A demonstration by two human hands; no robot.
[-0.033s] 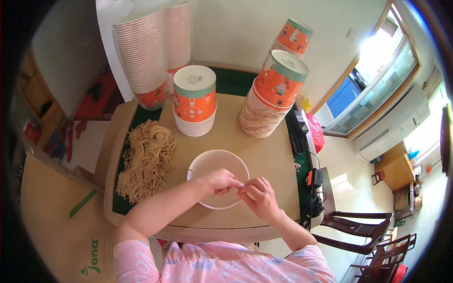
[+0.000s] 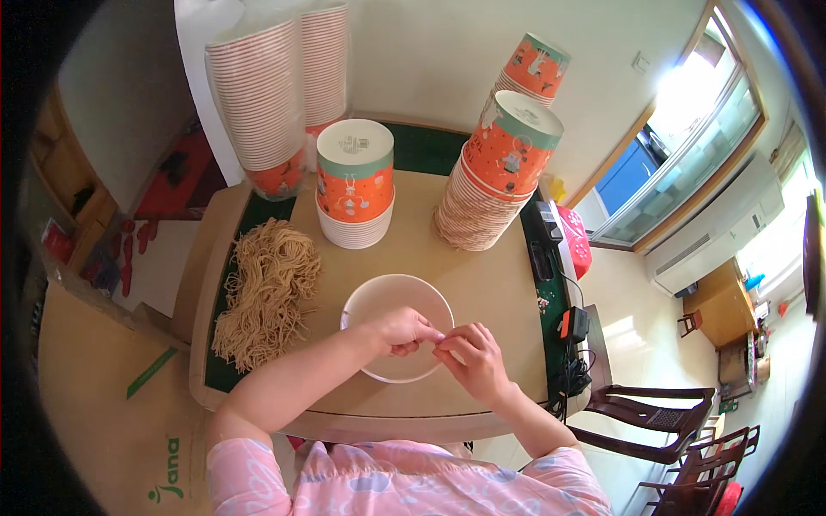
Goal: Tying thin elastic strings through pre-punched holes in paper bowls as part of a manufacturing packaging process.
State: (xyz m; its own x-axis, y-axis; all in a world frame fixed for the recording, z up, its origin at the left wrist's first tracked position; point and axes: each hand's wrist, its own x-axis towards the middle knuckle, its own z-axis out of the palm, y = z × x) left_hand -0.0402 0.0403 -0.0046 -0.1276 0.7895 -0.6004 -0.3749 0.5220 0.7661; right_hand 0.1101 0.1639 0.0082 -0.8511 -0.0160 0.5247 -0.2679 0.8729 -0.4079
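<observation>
A white paper tub (image 2: 387,297) stands mouth up on the table close to me. Over its opening reaches my left hand (image 2: 403,332), with fingers curled into a pinch. My right hand (image 2: 473,359) is at the tub's right rim, its thumb and fingers also pinched. The fingertips of both hands meet above that rim; whatever lies between them is too small to make out. To the left of the tub lies a loose heap of beige string (image 2: 271,288).
Behind the tub rise a short stack of upside-down orange tubs (image 2: 354,185) and a taller stack with string by its rims (image 2: 499,172). Bagged tub stacks (image 2: 258,103) stand back left. A power strip (image 2: 546,232) and black adapter (image 2: 575,325) line the right edge. A chair (image 2: 645,417) is beyond.
</observation>
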